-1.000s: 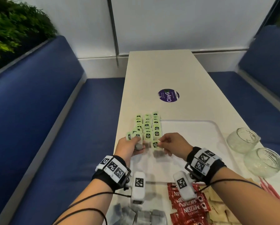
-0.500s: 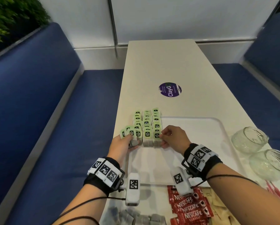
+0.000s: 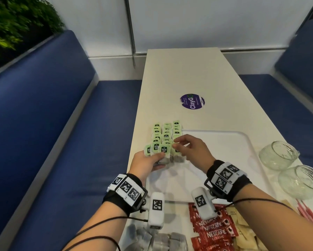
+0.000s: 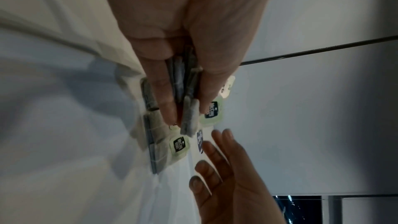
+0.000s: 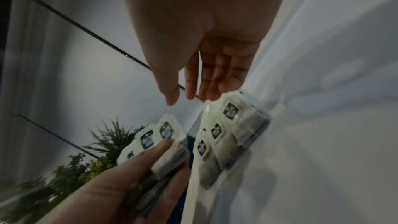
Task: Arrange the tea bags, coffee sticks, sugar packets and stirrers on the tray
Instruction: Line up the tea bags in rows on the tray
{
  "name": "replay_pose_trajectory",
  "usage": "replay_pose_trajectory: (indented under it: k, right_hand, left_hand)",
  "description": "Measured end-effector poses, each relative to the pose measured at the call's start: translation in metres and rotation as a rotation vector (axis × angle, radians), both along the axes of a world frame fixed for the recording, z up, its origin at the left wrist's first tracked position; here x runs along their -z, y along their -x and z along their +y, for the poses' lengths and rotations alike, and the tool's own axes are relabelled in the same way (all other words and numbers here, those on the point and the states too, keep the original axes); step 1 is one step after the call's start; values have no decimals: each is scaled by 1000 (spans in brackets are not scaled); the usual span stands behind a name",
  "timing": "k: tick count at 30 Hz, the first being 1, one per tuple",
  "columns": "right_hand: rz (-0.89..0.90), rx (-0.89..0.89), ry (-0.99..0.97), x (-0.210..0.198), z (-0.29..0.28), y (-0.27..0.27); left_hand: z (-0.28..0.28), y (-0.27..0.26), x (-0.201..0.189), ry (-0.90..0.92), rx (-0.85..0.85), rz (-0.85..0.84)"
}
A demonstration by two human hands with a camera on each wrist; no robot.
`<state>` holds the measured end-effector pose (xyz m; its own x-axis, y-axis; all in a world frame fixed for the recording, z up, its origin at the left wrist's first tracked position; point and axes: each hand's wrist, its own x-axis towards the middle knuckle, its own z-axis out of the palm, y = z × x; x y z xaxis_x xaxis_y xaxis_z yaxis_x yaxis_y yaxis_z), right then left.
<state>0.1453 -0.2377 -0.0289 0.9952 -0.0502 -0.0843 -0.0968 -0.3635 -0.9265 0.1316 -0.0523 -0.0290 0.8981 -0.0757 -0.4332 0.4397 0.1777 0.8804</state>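
Note:
Tea bags with green tags [image 3: 166, 131] stand in three rows at the far left corner of the white tray [image 3: 224, 160]. My left hand [image 3: 158, 160] grips a small bundle of tea bags [image 4: 189, 120] between thumb and fingers, just left of the nearest row [image 5: 232, 125]. My right hand [image 3: 175, 143] hovers over that nearest row. Its fingers [image 5: 212, 91] are straight and hold nothing, and their tips are at the top tag. The held bundle [image 5: 163, 135] also shows in the right wrist view, with the left thumb on it.
Red coffee sticks [image 3: 213, 230], tan sugar packets [image 3: 242, 229] and loose tea bags [image 3: 159, 240] lie on the table by its near edge. Pink stirrers [image 3: 308, 214] lie at the right. Two glass bowls [image 3: 277, 154] [image 3: 300, 180] stand right of the tray. Blue benches flank the table.
My right hand set the tea bag it was pinching into the nearest row and let it go. My left hand moved slightly forward with its bundle.

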Motion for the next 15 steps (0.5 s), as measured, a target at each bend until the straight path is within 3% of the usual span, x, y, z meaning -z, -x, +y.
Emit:
replay_pose_trajectory:
  k: [7, 15]
  right_hand:
    - [-15, -202, 166, -19, 12, 2]
    - [107, -297, 315, -2, 11, 6]
  left_hand:
    - [1, 6, -8, -31, 98, 6]
    - [36, -8, -4, -56, -58, 106]
